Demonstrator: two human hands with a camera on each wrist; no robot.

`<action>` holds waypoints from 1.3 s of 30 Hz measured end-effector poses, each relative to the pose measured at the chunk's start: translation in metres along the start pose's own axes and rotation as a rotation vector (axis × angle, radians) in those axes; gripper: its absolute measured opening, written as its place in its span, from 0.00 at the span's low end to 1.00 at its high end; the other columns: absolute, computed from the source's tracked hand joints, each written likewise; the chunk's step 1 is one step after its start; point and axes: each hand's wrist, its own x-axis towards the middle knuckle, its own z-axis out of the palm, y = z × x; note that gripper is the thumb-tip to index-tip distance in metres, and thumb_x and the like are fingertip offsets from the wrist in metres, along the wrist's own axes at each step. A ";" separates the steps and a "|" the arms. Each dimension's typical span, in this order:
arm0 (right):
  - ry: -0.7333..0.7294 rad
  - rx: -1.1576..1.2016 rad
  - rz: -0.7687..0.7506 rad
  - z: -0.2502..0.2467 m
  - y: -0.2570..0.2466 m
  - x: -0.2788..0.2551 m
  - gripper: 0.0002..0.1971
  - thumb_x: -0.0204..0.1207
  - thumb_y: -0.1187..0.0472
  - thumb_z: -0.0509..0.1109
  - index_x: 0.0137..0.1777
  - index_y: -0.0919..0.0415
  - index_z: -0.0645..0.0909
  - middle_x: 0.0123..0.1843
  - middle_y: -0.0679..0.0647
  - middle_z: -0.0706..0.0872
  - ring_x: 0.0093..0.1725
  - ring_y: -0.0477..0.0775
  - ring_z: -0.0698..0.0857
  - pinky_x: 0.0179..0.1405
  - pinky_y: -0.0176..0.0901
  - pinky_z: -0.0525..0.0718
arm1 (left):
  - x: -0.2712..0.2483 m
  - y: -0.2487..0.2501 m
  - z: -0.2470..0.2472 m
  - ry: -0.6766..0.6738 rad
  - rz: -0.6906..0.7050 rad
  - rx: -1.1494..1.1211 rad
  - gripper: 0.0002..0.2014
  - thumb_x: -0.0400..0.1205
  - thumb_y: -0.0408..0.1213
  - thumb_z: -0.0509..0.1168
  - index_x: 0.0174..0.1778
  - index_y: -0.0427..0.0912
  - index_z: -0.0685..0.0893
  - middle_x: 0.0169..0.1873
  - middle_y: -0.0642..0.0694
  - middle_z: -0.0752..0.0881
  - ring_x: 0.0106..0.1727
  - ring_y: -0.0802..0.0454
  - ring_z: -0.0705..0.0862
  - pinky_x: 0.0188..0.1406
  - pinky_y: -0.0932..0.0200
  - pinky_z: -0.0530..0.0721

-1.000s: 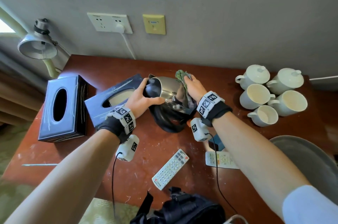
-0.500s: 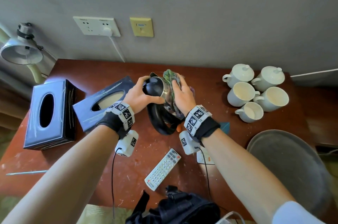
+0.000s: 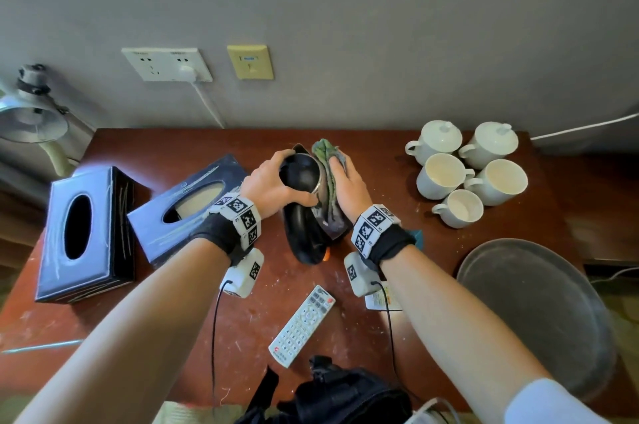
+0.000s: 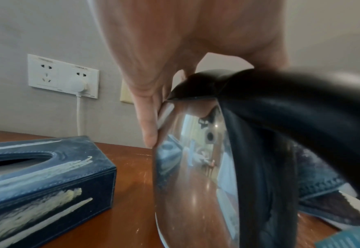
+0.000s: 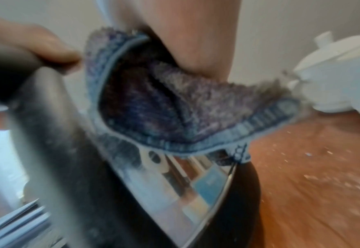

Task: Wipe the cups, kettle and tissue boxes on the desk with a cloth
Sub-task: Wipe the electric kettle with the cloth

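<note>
**Wiping the kettle's side, cloth drawn nearer the rim**

Pressing the folded cloth point(image 3: 328, 174) against the steel wall of the kettle point(image 3: 304, 195), the right hand point(image 3: 345, 188) lies flat along it, fingers fairly straight over the fabric rather than curled round it. A second ago that hand sat further round the far flank; it has since slid to the right side, just beside the open mouth. The left hand point(image 3: 273, 181) has stayed clamped on the rim, thumb and fingers curled round the top edge near the black handle point(image 4: 280, 117), steadying the body on the desk point(image 3: 242, 302). The wrist view shows bare polished steel below the cloth's hem, so the lower wall probably remains to be wiped, and the kettle looks only partly done.

The kettle's mouth is open; its inside reads dark and nothing can be made out in it. Three open cups point(image 3: 442, 174) look empty, while two lidded ones point(image 3: 439, 139) hide their contents. Both tissue boxes point(image 3: 83, 229) lie to the left, apparently awaiting their turn; the nearer box point(image 3: 186, 205) shows something pale through its slot, while the other's slot is only dark.
</note>
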 end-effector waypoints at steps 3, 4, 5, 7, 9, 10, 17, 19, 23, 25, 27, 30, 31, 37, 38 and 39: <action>0.016 0.055 0.131 -0.011 0.007 0.004 0.27 0.86 0.44 0.56 0.82 0.53 0.68 0.79 0.53 0.75 0.78 0.58 0.73 0.80 0.54 0.67 | -0.001 0.009 0.007 -0.051 0.060 0.126 0.58 0.50 0.66 0.77 0.80 0.63 0.65 0.71 0.47 0.78 0.70 0.43 0.78 0.72 0.44 0.76; 0.031 0.061 0.167 -0.016 0.009 0.004 0.28 0.87 0.44 0.56 0.83 0.55 0.66 0.81 0.54 0.72 0.80 0.58 0.71 0.81 0.53 0.65 | -0.001 0.014 0.010 -0.069 0.068 0.165 0.57 0.53 0.64 0.79 0.81 0.62 0.64 0.71 0.46 0.77 0.70 0.42 0.78 0.72 0.45 0.75; 0.044 0.063 0.186 -0.021 0.012 0.003 0.28 0.87 0.45 0.56 0.84 0.57 0.65 0.82 0.54 0.70 0.81 0.57 0.69 0.81 0.52 0.64 | -0.001 0.018 0.014 -0.078 0.073 0.202 0.55 0.57 0.61 0.81 0.81 0.62 0.63 0.71 0.46 0.76 0.70 0.41 0.78 0.71 0.46 0.75; 0.059 0.065 0.191 -0.029 0.018 0.000 0.28 0.88 0.47 0.56 0.84 0.59 0.65 0.82 0.54 0.70 0.81 0.57 0.69 0.81 0.48 0.64 | -0.001 0.024 0.025 -0.080 0.082 0.270 0.54 0.61 0.58 0.82 0.82 0.61 0.61 0.72 0.46 0.75 0.68 0.39 0.78 0.67 0.47 0.76; 0.075 0.072 0.174 -0.034 0.023 -0.007 0.27 0.88 0.48 0.56 0.83 0.59 0.67 0.81 0.55 0.73 0.79 0.57 0.71 0.80 0.48 0.66 | -0.003 0.029 0.035 -0.064 0.075 0.314 0.56 0.61 0.59 0.82 0.83 0.57 0.59 0.74 0.45 0.74 0.68 0.37 0.79 0.65 0.47 0.77; 0.086 0.085 0.160 -0.036 0.024 -0.010 0.26 0.88 0.48 0.57 0.82 0.59 0.68 0.79 0.55 0.75 0.78 0.57 0.73 0.79 0.49 0.67 | -0.005 0.031 0.039 -0.052 0.059 0.315 0.57 0.61 0.59 0.82 0.83 0.54 0.58 0.74 0.45 0.74 0.69 0.36 0.79 0.65 0.47 0.78; 0.118 0.119 0.049 -0.035 0.021 -0.025 0.18 0.86 0.49 0.60 0.72 0.53 0.78 0.67 0.52 0.85 0.68 0.55 0.82 0.74 0.55 0.76 | -0.014 0.028 0.037 -0.091 0.077 0.271 0.56 0.59 0.54 0.84 0.81 0.50 0.60 0.72 0.46 0.76 0.67 0.41 0.80 0.65 0.47 0.80; 0.157 0.181 0.064 -0.045 0.017 -0.026 0.17 0.87 0.52 0.60 0.71 0.57 0.79 0.64 0.56 0.86 0.64 0.56 0.84 0.71 0.52 0.79 | -0.019 0.021 0.032 -0.163 0.127 0.259 0.56 0.60 0.48 0.85 0.82 0.52 0.61 0.74 0.46 0.72 0.70 0.42 0.77 0.69 0.46 0.78; 0.273 0.186 0.108 -0.069 0.014 -0.020 0.21 0.87 0.51 0.59 0.72 0.62 0.77 0.65 0.61 0.85 0.62 0.59 0.84 0.69 0.52 0.79 | -0.027 0.005 0.021 -0.277 0.196 0.414 0.58 0.60 0.47 0.86 0.83 0.61 0.59 0.80 0.44 0.60 0.79 0.38 0.64 0.78 0.38 0.69; 0.257 0.147 0.134 -0.073 0.016 -0.019 0.22 0.87 0.50 0.58 0.74 0.62 0.76 0.66 0.59 0.84 0.64 0.59 0.84 0.71 0.53 0.78 | -0.031 -0.002 0.017 -0.238 0.186 0.464 0.60 0.58 0.52 0.86 0.83 0.61 0.57 0.81 0.44 0.61 0.81 0.37 0.63 0.76 0.33 0.70; 0.212 0.115 0.145 -0.071 0.021 -0.020 0.21 0.87 0.50 0.59 0.75 0.60 0.76 0.68 0.58 0.84 0.66 0.58 0.83 0.73 0.53 0.77 | -0.038 -0.006 0.016 -0.181 0.152 0.482 0.61 0.60 0.55 0.85 0.85 0.55 0.56 0.81 0.44 0.64 0.80 0.40 0.64 0.75 0.34 0.71; 0.106 0.140 0.196 -0.055 0.030 -0.021 0.22 0.86 0.50 0.61 0.76 0.59 0.75 0.69 0.55 0.83 0.66 0.56 0.82 0.72 0.47 0.75 | -0.049 -0.006 0.025 -0.172 0.132 0.463 0.61 0.63 0.59 0.82 0.86 0.49 0.52 0.81 0.43 0.66 0.79 0.42 0.67 0.76 0.39 0.71; 0.068 0.148 0.246 -0.047 0.037 -0.021 0.25 0.85 0.48 0.62 0.77 0.60 0.75 0.70 0.54 0.81 0.66 0.56 0.81 0.71 0.44 0.73 | -0.052 -0.003 0.030 -0.177 0.122 0.444 0.62 0.64 0.61 0.81 0.87 0.50 0.51 0.81 0.44 0.66 0.79 0.42 0.69 0.76 0.40 0.72; 0.103 0.301 0.455 -0.018 0.086 -0.007 0.30 0.82 0.44 0.64 0.77 0.63 0.74 0.72 0.60 0.81 0.72 0.63 0.79 0.74 0.60 0.75 | -0.057 0.009 0.046 -0.097 0.064 0.449 0.57 0.66 0.64 0.78 0.85 0.52 0.53 0.75 0.43 0.73 0.67 0.39 0.81 0.65 0.43 0.82; 0.107 0.298 0.449 -0.018 0.085 -0.007 0.30 0.80 0.44 0.65 0.76 0.64 0.76 0.70 0.59 0.82 0.70 0.63 0.80 0.73 0.60 0.76 | -0.056 0.010 0.046 -0.104 0.056 0.458 0.58 0.66 0.64 0.78 0.85 0.52 0.53 0.74 0.43 0.73 0.67 0.39 0.81 0.64 0.43 0.82; 0.109 0.301 0.440 -0.019 0.085 -0.005 0.32 0.77 0.42 0.67 0.74 0.64 0.77 0.69 0.60 0.83 0.69 0.63 0.82 0.72 0.60 0.77 | -0.055 0.011 0.046 -0.115 0.047 0.463 0.58 0.65 0.64 0.78 0.85 0.52 0.52 0.74 0.43 0.74 0.67 0.39 0.81 0.64 0.43 0.82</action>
